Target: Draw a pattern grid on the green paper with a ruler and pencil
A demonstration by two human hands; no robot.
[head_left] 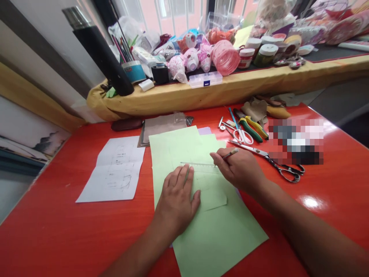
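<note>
Light green paper sheets lie overlapped on the red table. A clear ruler rests across the upper sheet. My left hand lies flat on the paper, its fingertips on the ruler's left end and its fingers stretched out. My right hand is closed around a pencil near the ruler's right end; the pencil's tip is hidden by the fingers. Faint lines are drawn on the green paper around the ruler.
A white sheet with sketches lies at left. Large scissors, white-handled scissors and pliers lie to the right. Behind, a cloth-covered ledge bears a black thermos, jars and craft supplies.
</note>
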